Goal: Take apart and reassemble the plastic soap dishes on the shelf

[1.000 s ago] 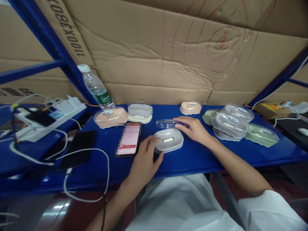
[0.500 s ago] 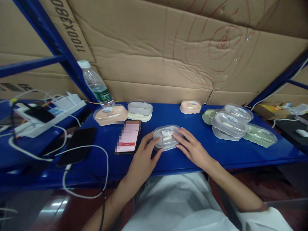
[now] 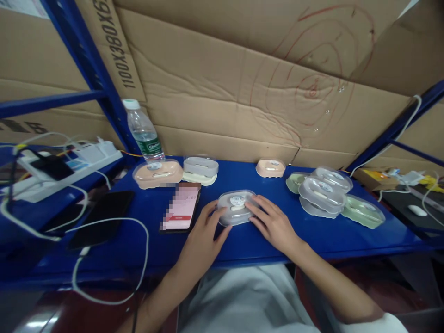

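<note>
Frame centre: my left hand [image 3: 204, 233] and right hand [image 3: 276, 225], fingers spread, partly hide the lidded grey box [image 3: 236, 209].

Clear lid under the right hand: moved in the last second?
Yes. Against the phone, the clear lid came toward the person, from behind the gray box onto it.
</note>
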A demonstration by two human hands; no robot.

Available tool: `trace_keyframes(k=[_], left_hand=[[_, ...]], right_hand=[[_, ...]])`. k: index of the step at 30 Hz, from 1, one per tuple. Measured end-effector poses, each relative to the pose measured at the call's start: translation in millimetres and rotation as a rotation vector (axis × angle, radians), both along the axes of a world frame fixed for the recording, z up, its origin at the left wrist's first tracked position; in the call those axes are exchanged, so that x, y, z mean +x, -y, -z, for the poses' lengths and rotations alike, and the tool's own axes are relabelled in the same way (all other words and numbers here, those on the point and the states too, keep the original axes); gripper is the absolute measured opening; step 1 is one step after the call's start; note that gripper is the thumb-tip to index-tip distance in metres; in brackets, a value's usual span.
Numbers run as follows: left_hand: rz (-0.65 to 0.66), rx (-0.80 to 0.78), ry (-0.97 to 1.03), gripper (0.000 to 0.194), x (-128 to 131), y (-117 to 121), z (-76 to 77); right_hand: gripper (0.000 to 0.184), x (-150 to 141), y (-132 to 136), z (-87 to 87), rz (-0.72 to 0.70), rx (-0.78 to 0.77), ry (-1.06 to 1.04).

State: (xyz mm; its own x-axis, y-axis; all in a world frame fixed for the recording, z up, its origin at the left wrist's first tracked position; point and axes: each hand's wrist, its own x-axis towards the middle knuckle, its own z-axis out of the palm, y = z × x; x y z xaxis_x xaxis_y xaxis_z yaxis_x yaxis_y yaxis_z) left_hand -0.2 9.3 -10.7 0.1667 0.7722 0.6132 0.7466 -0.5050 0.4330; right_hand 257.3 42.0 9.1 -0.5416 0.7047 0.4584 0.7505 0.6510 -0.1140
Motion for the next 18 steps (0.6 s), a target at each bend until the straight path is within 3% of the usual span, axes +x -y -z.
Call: trace_keyframes(k=[5, 9, 14, 18], left_hand=[[-0.013, 0.002, -0.001, 0.036, 0, -1, 3.0], [0.0, 0.015, -0.072, 0.023, 0, 0, 5.0], [-0.01, 0.006, -0.101, 0.018, 1, 0, 4.4], [-0.033, -0.017, -0.095, 0.024, 1, 0, 5.6]], right_hand=[[0.052, -14, -38, -26.8, 0.14, 0.04, 0.138], [0.049, -63, -80, -41.9, -0.007, 0.041, 0.148], [0.045, -137, -129, -41.5, -0.122, 0.003, 0.17], [0.049, -165, -143, -33.1, -0.195, 0.015, 0.227]])
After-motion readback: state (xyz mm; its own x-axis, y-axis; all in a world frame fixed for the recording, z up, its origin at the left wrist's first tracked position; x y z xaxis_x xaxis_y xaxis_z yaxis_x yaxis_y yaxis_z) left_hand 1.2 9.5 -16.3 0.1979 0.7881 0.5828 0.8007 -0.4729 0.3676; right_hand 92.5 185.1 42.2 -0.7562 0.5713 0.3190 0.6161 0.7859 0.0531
